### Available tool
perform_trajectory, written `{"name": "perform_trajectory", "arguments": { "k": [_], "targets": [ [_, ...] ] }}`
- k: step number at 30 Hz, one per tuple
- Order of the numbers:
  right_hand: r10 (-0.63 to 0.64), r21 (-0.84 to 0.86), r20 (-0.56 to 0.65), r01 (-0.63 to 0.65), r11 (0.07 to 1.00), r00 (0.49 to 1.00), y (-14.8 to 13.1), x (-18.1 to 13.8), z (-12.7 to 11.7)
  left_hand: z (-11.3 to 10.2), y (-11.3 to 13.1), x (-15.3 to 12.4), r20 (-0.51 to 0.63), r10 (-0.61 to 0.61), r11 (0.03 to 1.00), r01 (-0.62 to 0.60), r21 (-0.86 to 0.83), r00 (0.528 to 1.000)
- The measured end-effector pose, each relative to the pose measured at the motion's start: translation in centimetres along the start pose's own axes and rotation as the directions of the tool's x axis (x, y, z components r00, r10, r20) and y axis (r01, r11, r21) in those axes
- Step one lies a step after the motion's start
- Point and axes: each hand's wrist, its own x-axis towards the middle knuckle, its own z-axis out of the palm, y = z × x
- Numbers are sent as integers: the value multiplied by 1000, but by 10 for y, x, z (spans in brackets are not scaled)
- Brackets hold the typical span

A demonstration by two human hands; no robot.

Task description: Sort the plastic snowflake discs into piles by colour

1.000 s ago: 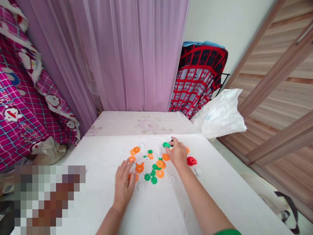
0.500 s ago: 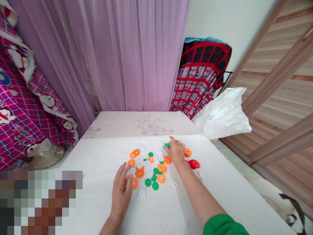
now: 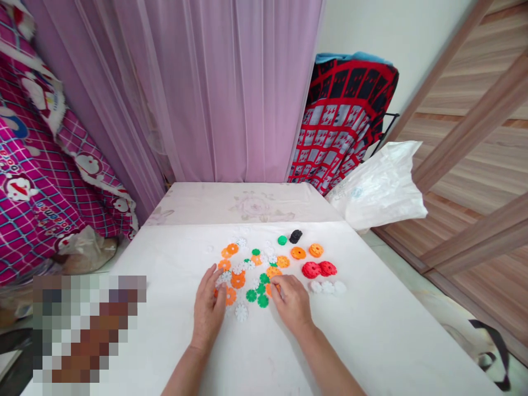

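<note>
The right hand, having left the green disc beside the black one, is now pinching an orange disc, while the left hand is lying flat and open.

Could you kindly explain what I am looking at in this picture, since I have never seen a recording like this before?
There is no machine here: a camera worn on a person's head looks down at their two bare hands. The white table carries a scatter of flat plastic flower-shaped discs in orange, green, white, red and black. The left hand rests flat at the pile's edge. The right hand has its fingertips on an orange disc; whether it grips it, I cannot tell. Sorted stacks, such as the red discs, lie farther right.
</note>
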Motion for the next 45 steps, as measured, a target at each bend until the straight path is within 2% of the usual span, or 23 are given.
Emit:
{"name": "perform_trajectory", "arguments": {
  "k": [5, 17, 24, 32, 37, 41, 45],
  "targets": [
    [-62, -18, 36, 63, 998, 997, -19, -24, 3, 1, 1, 0, -16, 6, 1000, -6, 9, 1000],
    [-106, -145, 93, 119, 982, 990, -20, -27, 5, 2, 1, -1, -26, 31, 999, -31, 20, 999],
    [-51, -71, 46, 54, 996, 998, -16, -29, 14, 0, 4, 1, -21, 87, 996, -87, 10, 996],
    [-27, 15, -87, 28, 999, 996, -10, -27, 13, -1, 4, 0, -28, 89, 996, -90, -10, 996],
    [72, -9, -132, -74, 997, 989, 8, 0, 1, 0, 5, -1, -23, 71, 997, -72, -16, 997],
    [124, -61, -140, -134, 989, 982, 25, 42, -9, 0, 5, -1, -18, 67, 997, -68, -23, 998],
    [200, -175, -94, -214, 961, 975, 40, 84, -13, 1, 3, -1, -27, 49, 998, -50, -36, 998]
  ]
}}
